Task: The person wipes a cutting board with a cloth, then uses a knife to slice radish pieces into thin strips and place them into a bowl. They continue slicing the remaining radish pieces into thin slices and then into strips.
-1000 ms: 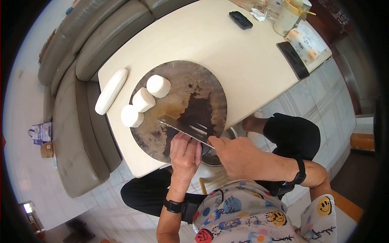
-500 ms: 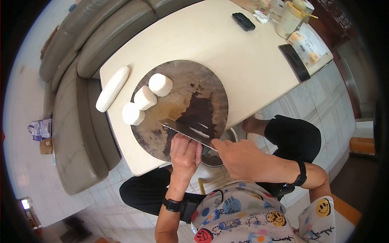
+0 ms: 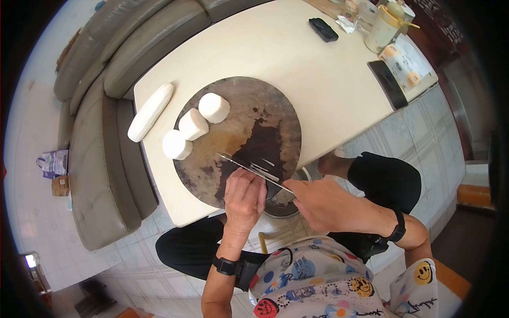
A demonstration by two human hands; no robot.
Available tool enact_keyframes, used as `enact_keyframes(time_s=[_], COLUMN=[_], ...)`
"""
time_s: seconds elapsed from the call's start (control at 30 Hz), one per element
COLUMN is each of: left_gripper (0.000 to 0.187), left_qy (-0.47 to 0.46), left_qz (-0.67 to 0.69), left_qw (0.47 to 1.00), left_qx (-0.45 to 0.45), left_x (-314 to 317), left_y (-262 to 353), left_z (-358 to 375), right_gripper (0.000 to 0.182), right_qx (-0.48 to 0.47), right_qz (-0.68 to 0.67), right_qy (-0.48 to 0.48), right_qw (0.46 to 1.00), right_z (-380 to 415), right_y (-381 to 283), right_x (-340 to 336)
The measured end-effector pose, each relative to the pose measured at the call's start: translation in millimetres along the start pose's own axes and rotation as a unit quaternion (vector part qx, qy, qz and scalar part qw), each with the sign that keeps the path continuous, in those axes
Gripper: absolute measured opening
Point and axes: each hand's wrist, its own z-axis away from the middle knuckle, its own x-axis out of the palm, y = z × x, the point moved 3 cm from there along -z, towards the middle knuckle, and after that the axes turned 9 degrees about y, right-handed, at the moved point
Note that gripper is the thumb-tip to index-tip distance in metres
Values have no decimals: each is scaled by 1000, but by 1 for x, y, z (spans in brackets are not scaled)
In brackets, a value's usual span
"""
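My right hand (image 3: pixel 326 204) is closed round the handle end of a kitchen knife (image 3: pixel 249 168), whose blade stands nearly edge-on over the dark wet part of the round cutting board (image 3: pixel 281 100). Close against the blade, my left hand (image 3: pixel 245 196) has its fingers curled down on the board's near side; whatever lies under them is hidden. Thin white slices (image 3: pixel 265 172) lie just beyond the blade. Three thick chunks of peeled white radish, the nearest a white chunk (image 3: pixel 177 144), sit along the board's left side. A long peeled white radish (image 3: pixel 151 112) lies on the table beside the board.
The cream table (image 3: pixel 254 47) carries a black phone (image 3: pixel 387 85), a small black case (image 3: pixel 323 30), a tissue pack (image 3: pixel 403 64) and a jar (image 3: pixel 382 34) at its far right. A metal bowl (image 3: pixel 281 208) is partly hidden below the board's near edge. A grey sofa (image 3: pixel 106 175) stands left.
The knife blade has turned from tilted to nearly edge-on. More white slivers show beyond it. My left hand stays beside the blade, and the whole view has shifted slightly.
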Motion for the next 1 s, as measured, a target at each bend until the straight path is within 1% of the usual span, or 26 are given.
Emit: enact_keyframes(time_s=[0.13,0.2,0.23,0.3,0.47,0.53,0.57,0.6,0.67,0.73,0.8,0.83,0.9,1.0], left_gripper=[18,18,18,18,24,30,30,32,35,34,34,34,33,32], left_qy=[-1,4,9,19,41,36,40,23,-6,-11,-16,-15,-13,2], left_qz=[-8,0,6,14,16,6,4,-9,-23,-28,-30,-32,-33,-35], left_qw=[1000,1000,1000,1000,998,997,997,996,993,993,993,994,996,994], left_qx=[-4,2,4,-8,-33,-66,-66,-84,-116,-116,-116,-102,-86,-100], left_x=[0,2,1,1,-8,-16,-21,-26,-33,-34,-31,-27,-22,-17], left_y=[2,1,1,1,3,2,1,0,-6,-9,-10,-11,-8,-2], left_z=[-2,-2,-2,-3,-3,-2,-1,2,9,13,17,17,14,6], right_gripper=[24,23,23,22,25,25,30,34,34,34,32,32,21,20], right_qx=[-10,-17,-20,18,-1,-6,6,18,14,12,18,18,-16,0], right_qz=[-32,-17,-16,-65,-96,-105,-97,-90,-85,-81,-81,-79,-84,-61], right_qy=[30,76,76,70,78,76,59,42,40,37,35,36,94,103], right_qw=[999,997,997,995,992,992,993,995,995,996,996,996,992,993], right_z=[-10,-12,-11,-9,-4,-3,-1,0,2,3,2,1,-1,-2], right_y=[3,6,5,8,1,0,1,1,0,0,4,8,12,11], right_x=[11,16,13,7,-1,-3,-2,0,1,4,6,9,10,7])
